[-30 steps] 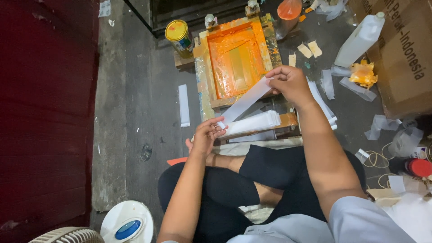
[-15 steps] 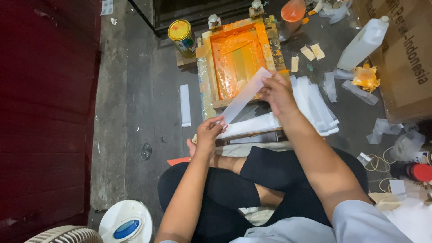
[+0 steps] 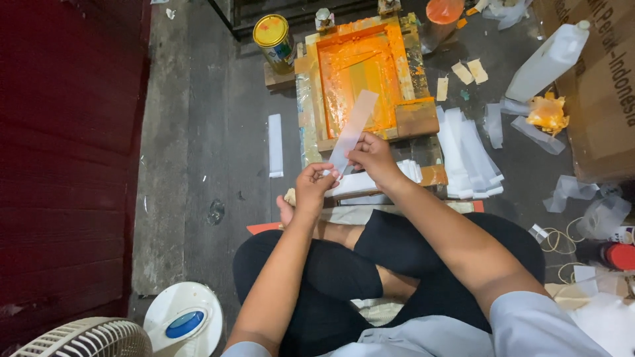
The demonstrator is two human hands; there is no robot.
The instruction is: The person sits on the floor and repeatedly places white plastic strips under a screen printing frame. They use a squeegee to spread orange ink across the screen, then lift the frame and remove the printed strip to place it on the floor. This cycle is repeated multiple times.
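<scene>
Brown cardboard box (image 3: 595, 86) top right, white plastic jug (image 3: 546, 63) leaning against it

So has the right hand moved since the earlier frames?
Yes. The right hand has come back toward the body, off the orange-stained wooden screen frame, nearer the left hand on the translucent plastic strip.

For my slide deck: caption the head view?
Both hands, left and right, hold a pale strip over an orange-stained frame.

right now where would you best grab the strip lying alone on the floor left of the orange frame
Take the white strip by its near short end, coming in from the person's side. It lies flat on the bare floor, long and thin, running away from the person, with nothing crowding it. Flat as it is, a fingertip would likely have to lift that end before pinching. Both the left hand and right hand hold another strip.
</scene>
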